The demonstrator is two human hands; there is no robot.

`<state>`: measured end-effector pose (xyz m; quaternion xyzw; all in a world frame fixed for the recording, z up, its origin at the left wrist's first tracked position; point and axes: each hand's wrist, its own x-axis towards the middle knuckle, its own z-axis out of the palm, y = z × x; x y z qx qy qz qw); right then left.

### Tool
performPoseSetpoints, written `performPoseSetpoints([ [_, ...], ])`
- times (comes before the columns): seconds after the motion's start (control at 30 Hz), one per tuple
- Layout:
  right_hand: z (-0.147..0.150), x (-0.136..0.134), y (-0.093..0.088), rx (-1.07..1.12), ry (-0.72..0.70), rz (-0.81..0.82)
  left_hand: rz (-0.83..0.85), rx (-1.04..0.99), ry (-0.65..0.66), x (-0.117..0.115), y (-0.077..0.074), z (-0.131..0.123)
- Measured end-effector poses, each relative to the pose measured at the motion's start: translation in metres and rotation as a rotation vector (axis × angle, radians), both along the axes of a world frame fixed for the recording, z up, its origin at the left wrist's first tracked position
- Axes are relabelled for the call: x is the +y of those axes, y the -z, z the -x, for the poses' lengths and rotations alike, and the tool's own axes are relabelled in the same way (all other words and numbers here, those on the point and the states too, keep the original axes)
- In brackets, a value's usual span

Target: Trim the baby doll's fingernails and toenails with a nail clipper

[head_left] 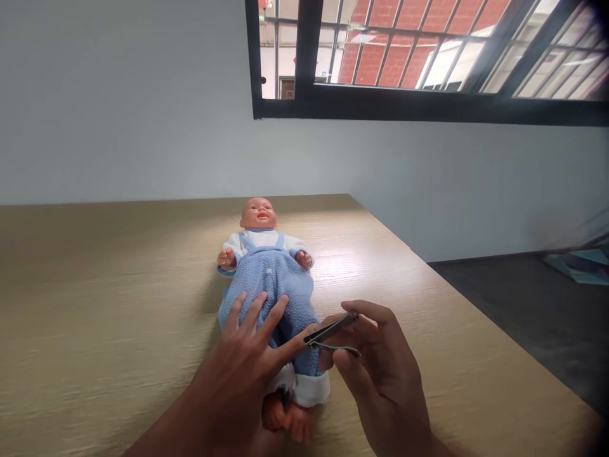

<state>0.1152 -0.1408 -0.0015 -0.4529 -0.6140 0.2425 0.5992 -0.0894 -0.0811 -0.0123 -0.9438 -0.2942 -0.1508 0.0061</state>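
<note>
A baby doll in fleecy blue overalls and a white top lies face up on the wooden table, its head away from me. My left hand is spread palm down over the doll's lower body and legs. Its rightmost digit reaches sideways to a metal nail clipper, and the tip is partly hidden behind it. Between thumb and fingers, my right hand grips this clipper, its two arms spread apart. The clipper's left end overlaps my left digit; whether they touch, I cannot tell.
The wooden table ends along a slanting right edge, with dark floor beyond. Behind it rises a pale wall with a dark-framed, barred window. A pale greenish object sits on the floor at the far right.
</note>
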Motion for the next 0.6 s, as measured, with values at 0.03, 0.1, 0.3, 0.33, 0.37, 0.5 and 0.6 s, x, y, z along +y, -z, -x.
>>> performPoseSetpoints([
  [0.03,0.000,0.001,0.001,0.008,-0.006,0.005,0.012,0.001,-0.001,-0.001,0.001,0.001],
  [0.1,-0.002,0.004,0.004,0.019,-0.029,0.014,0.044,0.009,-0.010,-0.002,0.001,0.002],
  [0.3,-0.015,-0.002,0.029,-0.056,-0.032,-0.104,-0.024,-0.088,0.025,-0.006,0.015,0.006],
  [0.33,-0.016,-0.005,0.032,-0.083,-0.021,-0.157,-0.057,-0.121,0.046,-0.006,0.019,0.008],
  [0.37,-0.016,-0.007,0.033,-0.113,-0.021,-0.204,-0.085,-0.141,0.066,-0.006,0.023,0.011],
  [0.5,-0.014,-0.014,0.022,-0.208,-0.230,-0.188,-0.125,-0.064,0.113,-0.006,0.027,0.023],
  [0.6,-0.013,-0.015,0.009,-0.406,-0.551,-0.014,-0.121,-0.045,0.122,-0.003,0.023,0.030],
])
